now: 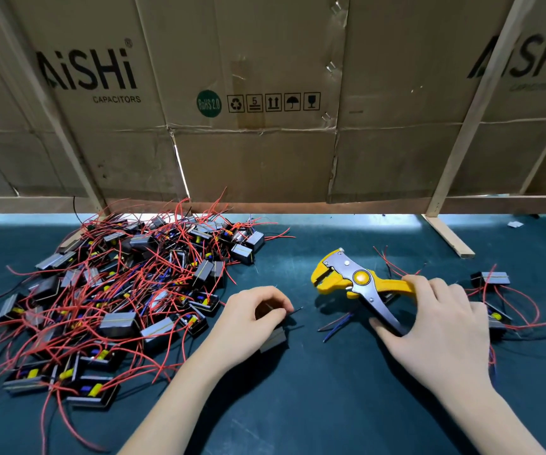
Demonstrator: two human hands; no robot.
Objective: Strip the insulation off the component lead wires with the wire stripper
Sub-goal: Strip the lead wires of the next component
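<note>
Looking down from the head cam, the person has both hands over a dark teal bench (pixel 297 405). The right hand (pixel 442 326) has its fingers (pixel 422 284) curled over the yellow upper handle of the wire stripper (pixel 357 284), with the thumb pressed against the grey lower handle, so it's properly gripped. The stripper's head points left toward the middle of the bench and its mouth stands apart with no wire in it.

The left hand (pixel 251 316) is curled in a loose pinch, fingertips holding a thin dark lead wire (pixel 294 311) whose tip pokes out to the right, just short of the stripper's head. Tucked under that hand is a small grey component (pixel 273 339), mostly hidden by the palm.

Off to the left sits a big messy pile of components (pixel 117 297), grey and black blocks with yellow and blue bits and red wires going everywhere. To the right of the right hand there's a much smaller group of components (pixel 491 279), also trailing red wires. A loose blue wire (pixel 337 326) lies on the bench between the two hands, under the stripper.

Behind it all stands a wall of flattened cardboard boxes (pixel 265 142) printed "AiSHi CAPACITORS", braced with pale wooden strips (pixel 472 119).
</note>
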